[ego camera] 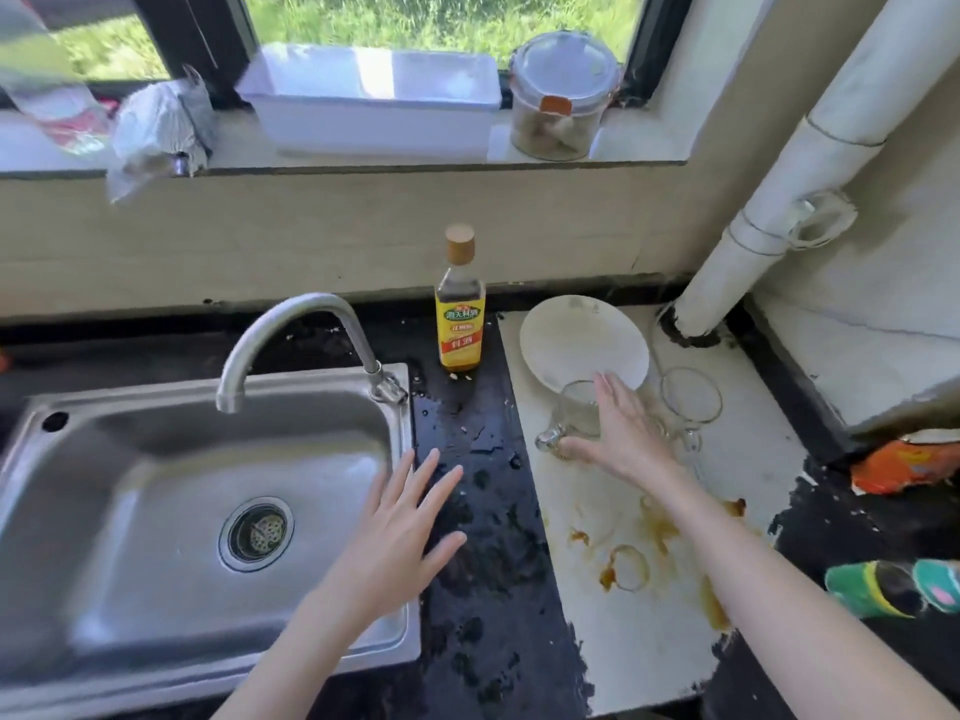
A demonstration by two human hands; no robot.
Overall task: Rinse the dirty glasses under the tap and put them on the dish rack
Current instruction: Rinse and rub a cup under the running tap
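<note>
Glasses (576,415) unlabelled; right hand (626,433) touches one beside yellow-labelled bottle (460,309).

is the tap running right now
Off. No water falls from the tap spout, and the sink basin below shows no stream or splash.

Brushed stainless-steel sink (130,459) and tap (291,324) gleaming; clear glass mugs (576,413) glinting; glossy white plate (582,340) shining; stained matt board (649,589) lying dull.

Sunlit window (441,18) above beige wall (311,236), black countertop (488,563) below.
</note>
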